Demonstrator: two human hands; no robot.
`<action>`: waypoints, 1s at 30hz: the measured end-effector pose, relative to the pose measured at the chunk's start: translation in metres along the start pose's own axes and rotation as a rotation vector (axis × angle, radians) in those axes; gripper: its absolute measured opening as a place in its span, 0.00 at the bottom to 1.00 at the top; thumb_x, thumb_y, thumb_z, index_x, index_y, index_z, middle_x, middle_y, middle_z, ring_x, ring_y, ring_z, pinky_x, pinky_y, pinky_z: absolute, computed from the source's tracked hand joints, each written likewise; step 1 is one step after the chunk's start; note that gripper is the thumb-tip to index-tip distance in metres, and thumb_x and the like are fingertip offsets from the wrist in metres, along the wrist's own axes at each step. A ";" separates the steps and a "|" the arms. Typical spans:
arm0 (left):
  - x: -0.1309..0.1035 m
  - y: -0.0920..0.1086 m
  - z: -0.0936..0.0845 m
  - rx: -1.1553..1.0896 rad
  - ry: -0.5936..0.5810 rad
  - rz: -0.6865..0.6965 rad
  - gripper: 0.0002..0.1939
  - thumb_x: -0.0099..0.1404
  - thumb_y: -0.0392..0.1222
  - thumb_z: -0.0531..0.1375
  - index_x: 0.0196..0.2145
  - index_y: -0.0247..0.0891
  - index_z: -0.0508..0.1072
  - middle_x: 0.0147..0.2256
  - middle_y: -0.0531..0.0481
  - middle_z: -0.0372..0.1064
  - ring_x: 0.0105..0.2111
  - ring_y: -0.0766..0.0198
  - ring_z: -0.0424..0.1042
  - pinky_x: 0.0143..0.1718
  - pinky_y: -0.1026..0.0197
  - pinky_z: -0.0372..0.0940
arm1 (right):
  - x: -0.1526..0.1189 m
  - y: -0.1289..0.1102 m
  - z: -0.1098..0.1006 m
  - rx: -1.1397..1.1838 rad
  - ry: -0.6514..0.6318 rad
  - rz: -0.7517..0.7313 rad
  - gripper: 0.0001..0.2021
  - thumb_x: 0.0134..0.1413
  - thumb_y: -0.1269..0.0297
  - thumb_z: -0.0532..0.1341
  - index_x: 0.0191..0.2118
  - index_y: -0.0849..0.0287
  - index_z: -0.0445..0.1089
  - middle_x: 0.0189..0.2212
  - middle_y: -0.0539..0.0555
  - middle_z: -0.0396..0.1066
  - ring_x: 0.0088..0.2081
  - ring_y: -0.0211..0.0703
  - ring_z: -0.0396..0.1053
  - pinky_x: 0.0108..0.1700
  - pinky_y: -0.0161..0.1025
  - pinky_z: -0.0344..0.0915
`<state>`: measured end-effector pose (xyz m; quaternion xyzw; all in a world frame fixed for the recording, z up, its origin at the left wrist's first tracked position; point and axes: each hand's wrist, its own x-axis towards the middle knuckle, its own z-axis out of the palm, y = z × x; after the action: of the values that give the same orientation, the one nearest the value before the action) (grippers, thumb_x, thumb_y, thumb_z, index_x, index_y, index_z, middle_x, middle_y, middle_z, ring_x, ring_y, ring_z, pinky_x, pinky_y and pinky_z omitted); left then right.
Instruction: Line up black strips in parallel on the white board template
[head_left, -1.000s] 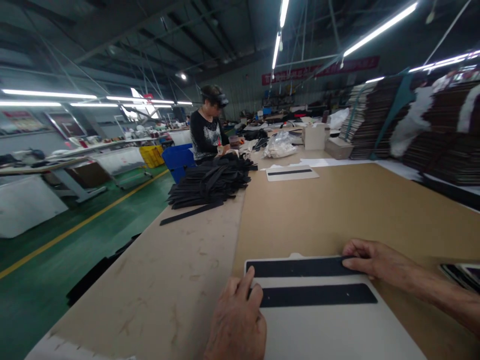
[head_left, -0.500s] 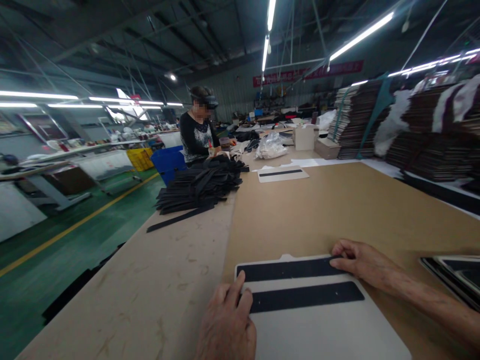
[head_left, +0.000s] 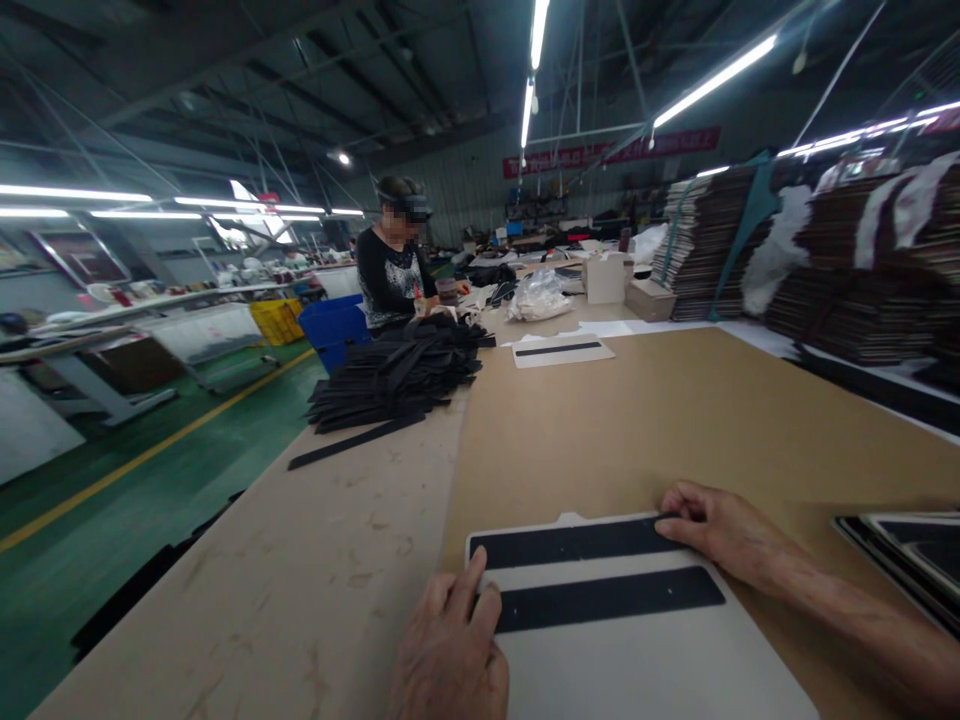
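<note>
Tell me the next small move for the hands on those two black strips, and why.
Probably press the far black strip flat along its length. The right hand rests fingertips on its right end, the left hand sits at the left ends of it and the near black strip, and both strips lie parallel on the white board.

Standing in a factory hall here: tube lights [head_left: 720, 75] are glowing under a metal roof, black strips [head_left: 394, 370] are piling up on long worktables [head_left: 337, 560], stacks [head_left: 701, 245] are lining the side.
</note>
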<state>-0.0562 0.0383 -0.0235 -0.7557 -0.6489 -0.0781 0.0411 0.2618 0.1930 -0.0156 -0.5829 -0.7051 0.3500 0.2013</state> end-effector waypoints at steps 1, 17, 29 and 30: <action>0.000 0.000 0.000 -0.007 0.001 0.000 0.26 0.55 0.29 0.54 0.50 0.39 0.74 0.63 0.47 0.62 0.53 0.51 0.65 0.55 0.50 0.66 | 0.000 0.000 0.000 -0.032 0.007 -0.009 0.09 0.46 0.55 0.59 0.29 0.54 0.65 0.23 0.47 0.65 0.27 0.39 0.62 0.31 0.36 0.57; 0.013 0.024 -0.034 -0.059 -0.159 -0.122 0.29 0.70 0.47 0.53 0.65 0.35 0.61 0.62 0.37 0.61 0.59 0.44 0.62 0.59 0.42 0.61 | -0.009 -0.019 0.004 -0.566 -0.017 -0.297 0.12 0.58 0.73 0.51 0.37 0.55 0.71 0.37 0.54 0.76 0.38 0.46 0.74 0.39 0.40 0.62; 0.039 0.032 -0.043 0.030 -0.138 -0.029 0.33 0.65 0.66 0.55 0.59 0.42 0.69 0.50 0.35 0.68 0.52 0.42 0.67 0.52 0.40 0.63 | -0.036 -0.054 0.035 -1.073 -0.012 -0.518 0.37 0.52 0.82 0.50 0.65 0.44 0.62 0.40 0.63 0.75 0.38 0.56 0.75 0.33 0.43 0.67; 0.038 0.030 -0.041 0.027 -0.123 -0.027 0.32 0.66 0.65 0.56 0.59 0.42 0.69 0.50 0.36 0.68 0.51 0.42 0.67 0.52 0.41 0.63 | -0.035 -0.047 0.033 -1.042 0.007 -0.531 0.36 0.51 0.82 0.50 0.63 0.45 0.64 0.42 0.63 0.74 0.39 0.54 0.74 0.33 0.42 0.67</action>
<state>-0.0240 0.0638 0.0242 -0.7496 -0.6614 -0.0233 0.0106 0.2158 0.1477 0.0008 -0.4096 -0.9055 -0.1073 -0.0285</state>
